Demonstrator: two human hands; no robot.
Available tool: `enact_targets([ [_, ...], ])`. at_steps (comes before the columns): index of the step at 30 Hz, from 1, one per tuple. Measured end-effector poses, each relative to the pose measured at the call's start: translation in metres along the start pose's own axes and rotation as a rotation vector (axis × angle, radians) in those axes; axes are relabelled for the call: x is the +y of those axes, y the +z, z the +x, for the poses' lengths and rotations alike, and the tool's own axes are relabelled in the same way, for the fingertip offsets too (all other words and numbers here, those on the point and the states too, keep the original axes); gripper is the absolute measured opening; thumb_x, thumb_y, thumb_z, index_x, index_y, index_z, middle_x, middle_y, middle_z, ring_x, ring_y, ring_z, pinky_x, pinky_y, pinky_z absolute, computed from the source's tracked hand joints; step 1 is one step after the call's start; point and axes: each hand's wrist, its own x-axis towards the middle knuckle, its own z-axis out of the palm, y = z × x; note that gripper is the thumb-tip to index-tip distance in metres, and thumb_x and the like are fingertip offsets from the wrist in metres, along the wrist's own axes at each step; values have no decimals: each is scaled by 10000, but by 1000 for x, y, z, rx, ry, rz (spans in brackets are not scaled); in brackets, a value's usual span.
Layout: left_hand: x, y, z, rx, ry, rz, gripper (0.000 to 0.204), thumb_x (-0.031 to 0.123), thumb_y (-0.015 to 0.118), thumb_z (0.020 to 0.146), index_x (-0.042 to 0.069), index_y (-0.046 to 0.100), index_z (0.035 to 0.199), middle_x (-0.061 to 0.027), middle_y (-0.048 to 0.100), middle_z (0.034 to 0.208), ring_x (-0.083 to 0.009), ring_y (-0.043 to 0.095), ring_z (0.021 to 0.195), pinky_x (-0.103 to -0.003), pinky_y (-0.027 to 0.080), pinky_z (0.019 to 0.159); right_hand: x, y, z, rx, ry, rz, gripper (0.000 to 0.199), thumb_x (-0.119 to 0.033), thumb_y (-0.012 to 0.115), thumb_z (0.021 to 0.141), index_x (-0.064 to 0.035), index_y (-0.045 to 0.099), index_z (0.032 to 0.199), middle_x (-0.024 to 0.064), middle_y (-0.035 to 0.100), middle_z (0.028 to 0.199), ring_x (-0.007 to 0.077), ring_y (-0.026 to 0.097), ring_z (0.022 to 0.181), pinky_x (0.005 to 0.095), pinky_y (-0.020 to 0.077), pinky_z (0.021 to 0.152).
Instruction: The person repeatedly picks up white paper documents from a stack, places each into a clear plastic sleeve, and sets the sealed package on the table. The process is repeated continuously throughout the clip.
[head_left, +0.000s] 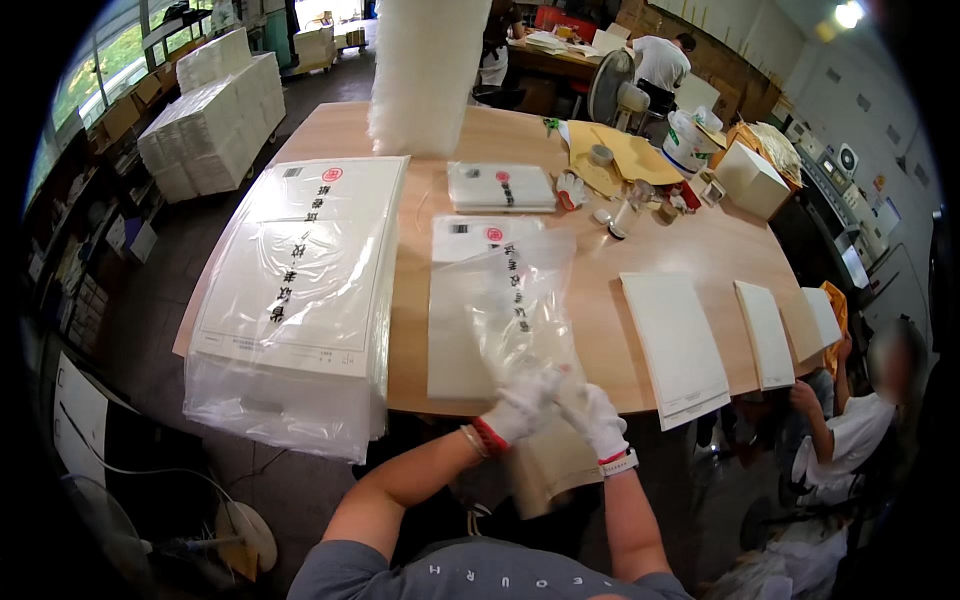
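Daylight enters through the windows [95, 80] at the far left, and one lamp [848, 14] glares white at the upper right. The tabletop [600, 260] is rather bright, while the floor [165, 260] is dim. The clear plastic bag [525, 315] gives shiny reflections. The gloved fingers [543, 386] are blurred. Straight edges bend, and the corners go black.
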Motion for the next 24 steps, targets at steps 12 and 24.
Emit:
enact_targets([
  [12, -132, -35, -60, 161, -672, -35, 322, 83, 547, 801, 21, 489, 1111, -159, 452, 1193, -290, 556, 928, -357, 460, 852, -36, 2, 75, 50, 216, -224, 675, -148, 450, 847, -91, 102, 1423, 215, 626, 902, 381, 612, 837, 490, 460, 670],
  [24, -18, -44, -163, 227, -480, -164, 266, -32, 509, 766, -21, 442, 1023, -191, 489, 983, -317, 534, 838, -351, 455, 739, -3, 28, -95, 25, 69, 108, 768, -270, 513, 831, -65, 59, 1415, 267, 580, 1000, 415, 602, 784, 507, 457, 635],
])
